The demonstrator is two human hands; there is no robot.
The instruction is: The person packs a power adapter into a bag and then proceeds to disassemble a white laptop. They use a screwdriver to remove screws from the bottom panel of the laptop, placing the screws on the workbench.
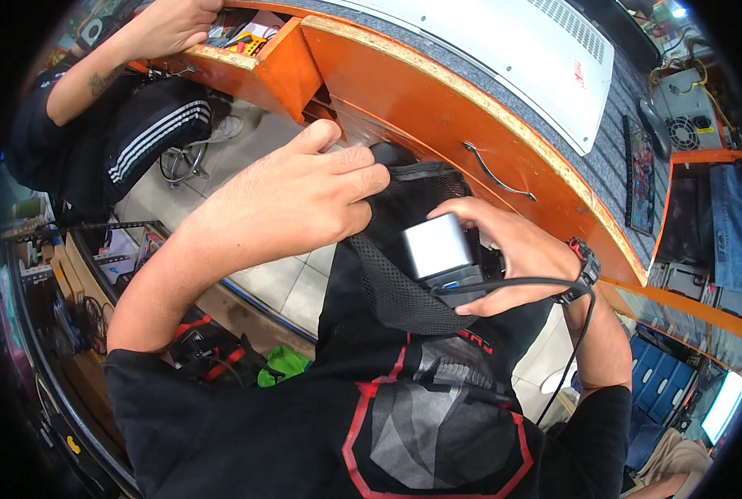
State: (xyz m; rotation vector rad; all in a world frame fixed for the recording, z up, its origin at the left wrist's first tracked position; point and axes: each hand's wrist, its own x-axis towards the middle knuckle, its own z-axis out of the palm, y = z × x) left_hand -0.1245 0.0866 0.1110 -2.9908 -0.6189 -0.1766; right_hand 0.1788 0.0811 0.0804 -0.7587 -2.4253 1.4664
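A black mesh pouch (400, 293) lies over my lap, its mouth spread toward the desk. My left hand (317, 187) is closed with curled fingers on the upper left edge of the pouch. In my right hand (516, 254) is a small boxy device (439, 246), with a bright silver face and a black side that shows a blue port. It is held at the pouch's mouth, over the mesh. From the device's black side a black cable (545, 284) runs past my right wrist and hangs down. My right fingertips are partly hidden behind the device.
Close ahead stands an orange desk (421, 100) with a metal handle (500, 173). A white laptop (545, 62) sits on top. At left, a co-worker's hand (171, 25) rests by an open drawer (283, 71). A shelf rail (34, 333) runs along my left; blue drawers (658, 374) stand right.
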